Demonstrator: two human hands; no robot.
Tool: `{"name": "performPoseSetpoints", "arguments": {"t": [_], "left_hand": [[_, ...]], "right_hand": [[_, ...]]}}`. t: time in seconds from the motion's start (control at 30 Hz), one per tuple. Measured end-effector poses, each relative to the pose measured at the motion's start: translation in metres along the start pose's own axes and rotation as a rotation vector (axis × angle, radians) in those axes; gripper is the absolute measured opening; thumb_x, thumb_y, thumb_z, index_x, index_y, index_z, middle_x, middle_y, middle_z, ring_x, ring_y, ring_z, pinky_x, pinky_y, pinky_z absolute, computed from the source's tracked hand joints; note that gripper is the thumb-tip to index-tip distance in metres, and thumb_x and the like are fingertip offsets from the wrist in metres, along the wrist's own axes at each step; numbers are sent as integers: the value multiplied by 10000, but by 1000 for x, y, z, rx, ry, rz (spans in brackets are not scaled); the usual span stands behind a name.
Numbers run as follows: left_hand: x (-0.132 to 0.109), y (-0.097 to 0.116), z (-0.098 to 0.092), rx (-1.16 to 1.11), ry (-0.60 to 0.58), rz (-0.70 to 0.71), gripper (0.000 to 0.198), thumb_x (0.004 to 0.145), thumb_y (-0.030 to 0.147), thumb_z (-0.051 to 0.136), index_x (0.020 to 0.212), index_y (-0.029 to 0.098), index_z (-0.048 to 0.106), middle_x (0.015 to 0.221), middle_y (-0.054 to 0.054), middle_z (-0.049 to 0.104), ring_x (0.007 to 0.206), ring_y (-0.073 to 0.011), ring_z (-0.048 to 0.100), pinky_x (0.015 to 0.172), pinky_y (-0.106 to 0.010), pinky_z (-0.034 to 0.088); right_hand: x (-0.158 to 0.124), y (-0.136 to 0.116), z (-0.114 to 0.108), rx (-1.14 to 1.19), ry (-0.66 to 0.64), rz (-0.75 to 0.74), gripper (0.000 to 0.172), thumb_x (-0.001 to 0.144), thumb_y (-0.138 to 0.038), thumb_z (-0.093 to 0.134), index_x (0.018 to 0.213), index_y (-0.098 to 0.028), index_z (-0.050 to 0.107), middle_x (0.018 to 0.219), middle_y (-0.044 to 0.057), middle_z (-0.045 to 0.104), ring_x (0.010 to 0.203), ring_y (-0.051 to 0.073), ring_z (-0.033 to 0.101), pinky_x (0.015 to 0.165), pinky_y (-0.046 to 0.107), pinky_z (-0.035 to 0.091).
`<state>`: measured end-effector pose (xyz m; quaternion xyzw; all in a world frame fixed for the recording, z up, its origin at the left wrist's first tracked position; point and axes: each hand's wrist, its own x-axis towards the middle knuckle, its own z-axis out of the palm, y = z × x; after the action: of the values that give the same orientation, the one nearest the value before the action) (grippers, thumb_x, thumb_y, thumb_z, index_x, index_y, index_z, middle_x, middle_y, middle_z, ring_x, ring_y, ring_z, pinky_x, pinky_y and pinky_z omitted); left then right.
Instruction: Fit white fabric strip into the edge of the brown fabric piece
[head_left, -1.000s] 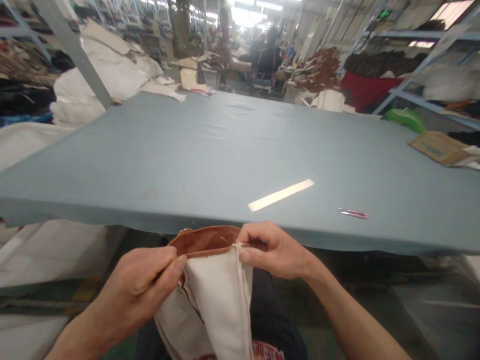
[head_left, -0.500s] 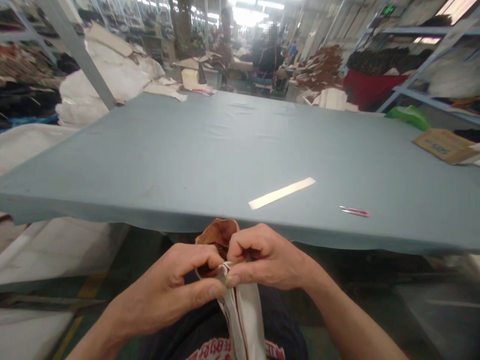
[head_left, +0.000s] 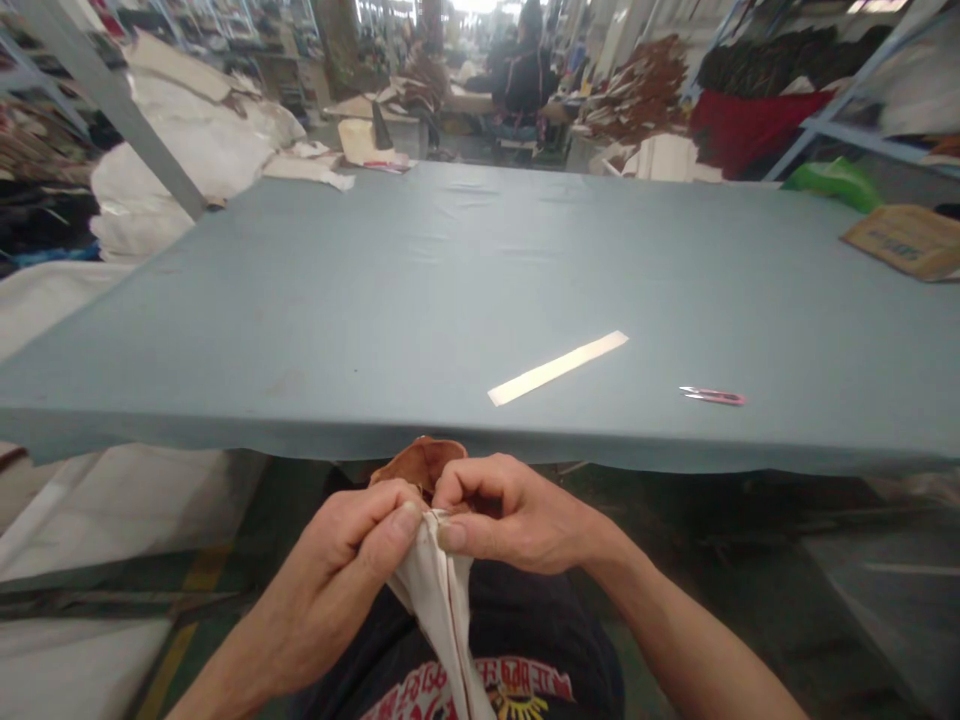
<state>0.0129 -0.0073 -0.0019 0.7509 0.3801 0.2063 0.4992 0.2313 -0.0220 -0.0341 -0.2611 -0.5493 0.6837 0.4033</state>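
Observation:
A white fabric piece [head_left: 439, 600] with a brown-edged seam hangs from both hands in front of my dark shirt. My left hand [head_left: 352, 560] pinches its upper edge between thumb and fingers. Close beside it, my right hand [head_left: 510, 515] grips the same edge near the seam, thumb on top. Brown leather-like material [head_left: 420, 462] sticks up behind the fingers; how it joins the white piece is hidden by my hands. On the table ahead lie a pale flat strip [head_left: 559, 368] and thread snips [head_left: 712, 396] with a pink handle.
A blue-grey covered table [head_left: 337, 300] spans the view, its front edge just beyond my hands. White bundles [head_left: 180, 150] stand at the left. A green bag [head_left: 836, 183] and a cardboard piece [head_left: 904, 240] lie at the right. A person [head_left: 521, 80] is far back.
My left hand has shifted its hold on the white fabric, its thumb now bent over the edge. The fabric has swung left and lies more spread. The view has tilted slightly down.

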Motion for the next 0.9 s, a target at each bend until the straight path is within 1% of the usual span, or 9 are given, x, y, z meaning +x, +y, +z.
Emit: {"name": "performPoseSetpoints", "arguments": {"t": [0.1, 0.3, 0.37, 0.47, 0.53, 0.6, 0.73, 0.8, 0.9], "left_hand": [[5, 2, 4, 4, 25, -10, 467, 1078, 439, 434, 681, 210, 526, 639, 36, 503, 577, -123, 502, 552, -225, 396], [12, 3, 10, 28, 83, -2, 458, 1033, 407, 466, 618, 215, 448, 579, 61, 384, 500, -96, 395, 476, -214, 304], [13, 5, 11, 56, 87, 11, 447, 1023, 380, 469, 608, 214, 450, 566, 63, 380, 488, -92, 388, 462, -211, 292], [13, 10, 12, 96, 81, 37, 439, 1021, 346, 458, 603, 211, 455, 561, 60, 408, 485, -86, 407, 457, -204, 297], [13, 12, 11, 87, 59, 42, 451, 1036, 357, 446, 609, 211, 464, 568, 54, 439, 495, -88, 430, 469, -200, 319], [12, 11, 9, 49, 11, 29, 473, 1056, 397, 435, 632, 204, 520, 589, 41, 502, 519, -98, 469, 494, -202, 354], [11, 5, 6, -52, -64, -27, 453, 1005, 474, 575, 666, 180, 639, 622, 18, 600, 560, -113, 521, 528, -204, 392], [11, 1, 3, -88, -90, -64, 452, 984, 481, 622, 656, 173, 668, 616, 16, 609, 563, -111, 518, 529, -199, 380], [9, -2, -2, -145, -177, -118, 469, 1000, 521, 604, 716, 169, 728, 677, -1, 643, 607, -123, 531, 555, -204, 390]], "right_hand": [[-2, -6, -1, -75, 14, -23, 221, 915, -254, 759, 802, -183, 583, 678, -86, 460, 583, 69, 359, 513, 199, 283], [-4, -13, -1, -254, 122, -5, 168, 820, -199, 715, 741, -193, 567, 661, -85, 482, 584, 75, 402, 530, 198, 313], [-5, -13, -1, -325, 172, 10, 170, 826, -202, 706, 723, -190, 572, 663, -77, 499, 594, 79, 419, 542, 200, 315], [-5, -14, 0, -373, 198, 34, 221, 872, -275, 702, 708, -191, 580, 659, -64, 526, 593, 88, 437, 542, 209, 312], [-4, -15, 1, -389, 198, 37, 268, 895, -321, 694, 692, -191, 575, 649, -57, 531, 590, 91, 439, 538, 215, 300], [-3, -15, 2, -378, 184, 23, 331, 915, -356, 688, 660, -191, 556, 631, -54, 519, 590, 90, 435, 540, 218, 295], [0, -13, 6, -347, 175, 4, 489, 973, -412, 673, 587, -196, 465, 596, -62, 455, 587, 86, 401, 547, 227, 284], [1, -11, 6, -374, 151, -10, 506, 1024, -398, 614, 590, -198, 449, 594, -68, 423, 581, 85, 383, 561, 236, 287], [3, -9, 7, -469, 124, -39, 489, 1064, -364, 553, 615, -201, 448, 595, -73, 395, 574, 89, 368, 590, 254, 291]]}}
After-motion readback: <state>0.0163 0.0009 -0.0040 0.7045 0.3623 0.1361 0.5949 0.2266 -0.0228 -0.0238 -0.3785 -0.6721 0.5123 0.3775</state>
